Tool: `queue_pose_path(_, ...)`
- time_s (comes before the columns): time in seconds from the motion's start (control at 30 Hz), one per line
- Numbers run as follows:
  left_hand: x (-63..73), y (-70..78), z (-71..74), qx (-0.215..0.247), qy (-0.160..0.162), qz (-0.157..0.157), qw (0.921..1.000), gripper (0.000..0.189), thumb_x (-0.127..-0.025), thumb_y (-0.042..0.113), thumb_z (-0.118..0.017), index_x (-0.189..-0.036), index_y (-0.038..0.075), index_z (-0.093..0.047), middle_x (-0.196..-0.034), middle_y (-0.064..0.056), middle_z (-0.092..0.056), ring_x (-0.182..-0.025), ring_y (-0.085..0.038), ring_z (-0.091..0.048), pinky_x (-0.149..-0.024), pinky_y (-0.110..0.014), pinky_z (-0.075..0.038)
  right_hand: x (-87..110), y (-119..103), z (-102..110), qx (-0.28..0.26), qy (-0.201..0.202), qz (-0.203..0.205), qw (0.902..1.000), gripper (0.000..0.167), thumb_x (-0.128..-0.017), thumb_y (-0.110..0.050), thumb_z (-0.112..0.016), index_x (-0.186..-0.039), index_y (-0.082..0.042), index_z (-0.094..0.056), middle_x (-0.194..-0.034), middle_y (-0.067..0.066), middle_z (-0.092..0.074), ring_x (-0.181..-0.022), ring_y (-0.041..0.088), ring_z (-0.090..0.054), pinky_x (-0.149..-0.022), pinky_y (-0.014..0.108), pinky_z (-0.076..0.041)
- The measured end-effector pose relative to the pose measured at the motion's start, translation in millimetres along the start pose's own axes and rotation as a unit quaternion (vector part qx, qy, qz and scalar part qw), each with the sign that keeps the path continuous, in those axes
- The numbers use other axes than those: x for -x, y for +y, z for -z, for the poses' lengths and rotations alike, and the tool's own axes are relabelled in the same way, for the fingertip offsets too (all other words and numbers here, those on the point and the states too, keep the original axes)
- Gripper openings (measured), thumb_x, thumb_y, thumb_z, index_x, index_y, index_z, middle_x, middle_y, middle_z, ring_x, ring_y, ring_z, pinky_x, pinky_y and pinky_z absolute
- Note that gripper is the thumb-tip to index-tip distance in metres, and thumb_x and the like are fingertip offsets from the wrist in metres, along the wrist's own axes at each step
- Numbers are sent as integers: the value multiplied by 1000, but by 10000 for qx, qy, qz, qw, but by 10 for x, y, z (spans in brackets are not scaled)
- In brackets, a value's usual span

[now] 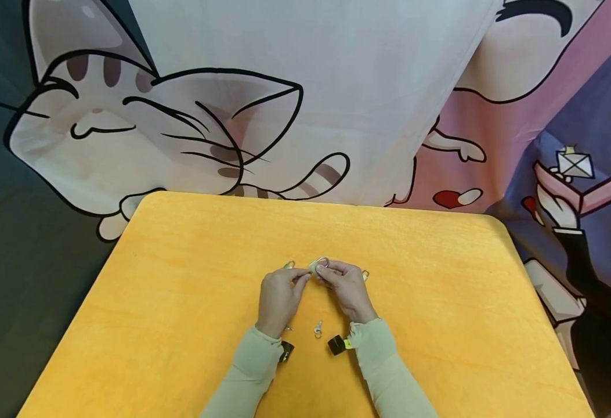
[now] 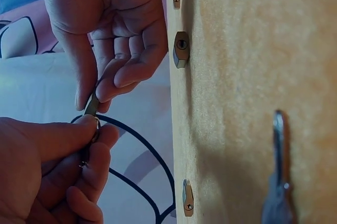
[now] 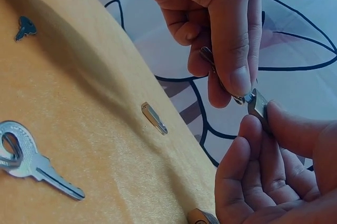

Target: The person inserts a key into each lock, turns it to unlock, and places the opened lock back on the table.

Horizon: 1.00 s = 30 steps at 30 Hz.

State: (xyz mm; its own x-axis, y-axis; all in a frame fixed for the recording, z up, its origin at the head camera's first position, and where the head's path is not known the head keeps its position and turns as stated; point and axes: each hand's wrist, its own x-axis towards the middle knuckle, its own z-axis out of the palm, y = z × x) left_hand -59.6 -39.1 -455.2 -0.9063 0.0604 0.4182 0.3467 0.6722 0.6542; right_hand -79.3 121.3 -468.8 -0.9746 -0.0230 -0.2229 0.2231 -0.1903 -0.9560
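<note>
Left hand (image 1: 280,296) above the yellow table (image 1: 180,302), thumb and forefinger pinched on a key (image 3: 210,58) whose tip meets the small brass padlock (image 1: 318,266) held in the air between both hands. Right hand (image 1: 348,288) just beside it, fingertips gripping that padlock by its body, shackle uppermost. On the table: one loose padlock (image 2: 180,48) near the hands, two more padlocks (image 2: 187,199) farther along, spare key (image 3: 31,163) lying flat nearer the wrists.

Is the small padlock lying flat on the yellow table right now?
No, the padlock is held up in the air between the right hand and the left hand, clear of the yellow table.
</note>
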Motion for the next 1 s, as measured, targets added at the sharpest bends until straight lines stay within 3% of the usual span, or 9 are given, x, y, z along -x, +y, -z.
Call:
queue_pose_path(0.2, 2, 9, -6, -140, 105, -178, 9997, 7, -85, 11, -82, -90, 7, -82, -84, -5, -76, -73, -17, -72, -60, -30, -54, 0, -2, -2, -33, 12, -24, 10000, 18, -94, -2, -69, -105, 12, -72, -90, 10, -76, -83, 22, -72, -80, 36, -59)
queue_pose_path(1.0, -7, -3, -11, 210, -93, 156, 9996, 9, -90, 14, -78, -94, 7, -81, -83, -4, -76, -66, -11, -67, -55, -23, -48, 0, -17, 12, 135, 37, -106, 9998, 18, -95, -6, -70, -106, 8, -72, -90, 8, -76, -90, 28, -72, -81, 36, -58)
